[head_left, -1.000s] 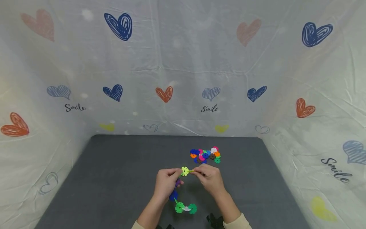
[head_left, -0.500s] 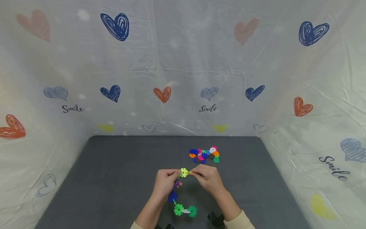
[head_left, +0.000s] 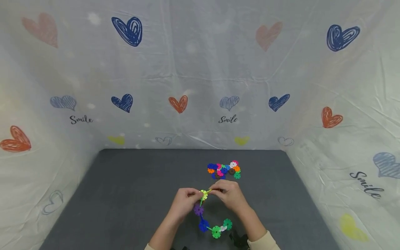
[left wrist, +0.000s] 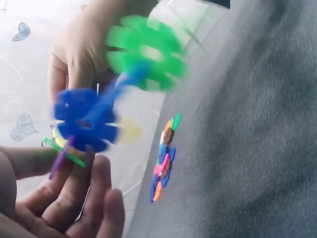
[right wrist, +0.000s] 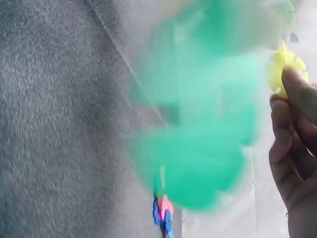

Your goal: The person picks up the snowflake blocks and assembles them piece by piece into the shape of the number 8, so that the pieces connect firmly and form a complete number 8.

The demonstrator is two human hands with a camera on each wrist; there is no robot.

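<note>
Hands are both grasping: left hand (head_left: 184, 202) is pinching the face-on yellow-green disc (head_left: 204, 195), right hand (head_left: 229, 195) is pinching the edge of a yellow disc (head_left: 209, 191) that is showing edge-on from the head. Yellow disc is lying just to the right of the yellow-green one, its line running right and slightly away from the person; the two are meeting between the fingertips, but can't tell if the slots are engaging. So this joint is sitting between both hands, raised over the table, left fingers being nearer the disc chain (head_left: 201, 217). Rest of the chain is hanging from that top end toward the person: purple disc (head_left: 198, 209), blue disc (head_left: 204, 225), then bright green disc (head_left: 216, 232), white disc (head_left: 223, 228) and dark green disc (head_left: 228, 224), curving round to the right and ending near the right forearm. Long axis is making a C opening to the right; table contact unclear. Farther out, a cluster of coloured discs (head_left: 224, 170) is resting on the grey table (head_left: 140, 194) beyond the hands, heart-print curtain (head_left: 200, 66) is hanging behind. Green piece is blurring in the right wrist view.
</note>
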